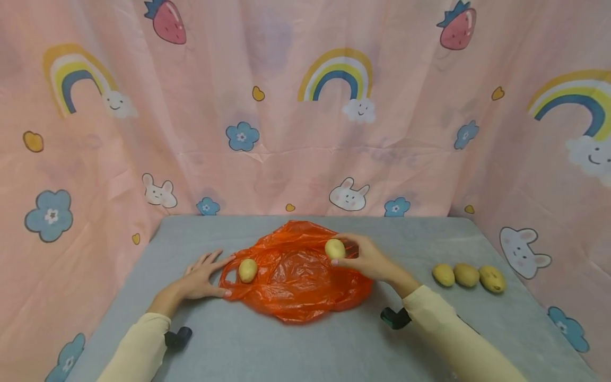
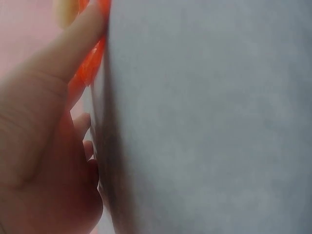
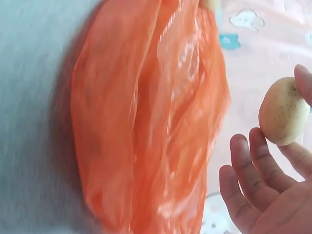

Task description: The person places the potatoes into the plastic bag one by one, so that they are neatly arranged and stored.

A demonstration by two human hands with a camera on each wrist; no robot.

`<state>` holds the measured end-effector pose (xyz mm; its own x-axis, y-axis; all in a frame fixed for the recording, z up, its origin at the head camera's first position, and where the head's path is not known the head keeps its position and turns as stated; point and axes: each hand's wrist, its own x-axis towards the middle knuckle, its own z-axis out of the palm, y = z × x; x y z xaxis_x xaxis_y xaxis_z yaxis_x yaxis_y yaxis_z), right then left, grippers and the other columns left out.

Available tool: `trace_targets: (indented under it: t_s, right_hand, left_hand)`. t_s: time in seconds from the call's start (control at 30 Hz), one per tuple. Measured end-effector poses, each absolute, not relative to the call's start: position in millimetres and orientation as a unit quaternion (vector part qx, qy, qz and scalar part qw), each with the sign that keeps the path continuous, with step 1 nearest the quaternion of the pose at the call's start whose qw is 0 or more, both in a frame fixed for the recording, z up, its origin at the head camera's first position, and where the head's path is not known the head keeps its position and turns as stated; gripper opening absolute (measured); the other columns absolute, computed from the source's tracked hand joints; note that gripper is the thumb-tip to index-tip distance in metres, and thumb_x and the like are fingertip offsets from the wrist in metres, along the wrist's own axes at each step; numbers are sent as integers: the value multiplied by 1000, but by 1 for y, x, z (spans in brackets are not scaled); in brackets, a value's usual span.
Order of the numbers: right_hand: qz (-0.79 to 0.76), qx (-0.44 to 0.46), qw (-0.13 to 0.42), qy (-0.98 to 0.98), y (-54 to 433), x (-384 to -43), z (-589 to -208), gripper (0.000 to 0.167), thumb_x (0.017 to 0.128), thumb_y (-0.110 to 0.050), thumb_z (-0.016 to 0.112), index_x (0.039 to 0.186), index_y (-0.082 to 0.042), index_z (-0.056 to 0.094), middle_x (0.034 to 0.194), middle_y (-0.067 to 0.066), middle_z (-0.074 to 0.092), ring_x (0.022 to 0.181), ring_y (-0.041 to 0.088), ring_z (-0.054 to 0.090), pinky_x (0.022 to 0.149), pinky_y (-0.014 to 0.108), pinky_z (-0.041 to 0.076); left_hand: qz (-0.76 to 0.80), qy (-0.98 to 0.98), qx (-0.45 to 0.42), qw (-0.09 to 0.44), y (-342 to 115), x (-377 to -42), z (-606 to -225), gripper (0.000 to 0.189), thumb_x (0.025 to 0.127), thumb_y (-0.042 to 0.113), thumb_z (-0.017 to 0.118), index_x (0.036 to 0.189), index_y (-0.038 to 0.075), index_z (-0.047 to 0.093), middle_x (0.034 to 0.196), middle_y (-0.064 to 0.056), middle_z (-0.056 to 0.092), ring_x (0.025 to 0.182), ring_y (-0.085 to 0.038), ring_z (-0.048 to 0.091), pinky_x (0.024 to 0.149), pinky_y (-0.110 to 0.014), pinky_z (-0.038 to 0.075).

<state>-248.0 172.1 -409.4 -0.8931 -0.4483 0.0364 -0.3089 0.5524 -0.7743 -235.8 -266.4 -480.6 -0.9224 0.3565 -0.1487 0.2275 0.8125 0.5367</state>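
An orange plastic bag [image 1: 305, 284] lies spread on the grey table, crumpled and fairly flat. One potato [image 1: 247, 270] rests on its left end, beside the handle loop. My left hand [image 1: 198, 278] is at that end, thumb and fingers spread apart, fingertips touching the bag's edge. In the left wrist view the straight thumb [image 2: 80, 44] lies against the orange plastic. Above the bag's right part, my right hand [image 1: 365, 258] pinches another potato [image 3: 284, 112] between thumb and fingers. The other fingers of that hand stand apart from the potato in the right wrist view.
Three potatoes [image 1: 466, 275] sit in a row on the right side of the grey table [image 1: 267, 350]. A pink patterned curtain [image 1: 286, 159] hangs behind and along both sides. Dark devices [image 1: 179, 338] are worn at both wrists.
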Motion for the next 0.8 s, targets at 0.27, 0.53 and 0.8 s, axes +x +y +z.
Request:
trace_targets:
  t_s: [0.27, 0.53, 0.8]
  right_hand:
    - [-446, -200, 97, 867, 141, -239, -412, 57, 89, -24, 79, 138, -6, 57, 123, 12, 65, 105, 25, 60, 84, 33, 57]
    - [-457, -200, 100, 861, 112, -234, -417, 57, 88, -26, 80, 138, -7, 58, 122, 9, 65, 101, 22, 60, 80, 28, 54]
    - [-478, -190, 124, 848, 79, -227, -421, 59, 88, -29, 80, 138, -7, 58, 119, 10, 65, 97, 23, 60, 80, 31, 56]
  left_hand:
    - [267, 943, 160, 119, -267, -236, -480, 96, 78, 50, 83, 157, 17, 39, 168, -23, 15, 150, -54, 9, 109, -80, 13]
    - [263, 943, 163, 119, -265, -235, -479, 96, 79, 50, 82, 157, 18, 38, 168, -23, 15, 150, -54, 9, 108, -79, 14]
    - [262, 944, 165, 116, -266, -234, -478, 96, 78, 49, 83, 157, 16, 39, 167, -24, 16, 149, -54, 11, 107, -79, 17]
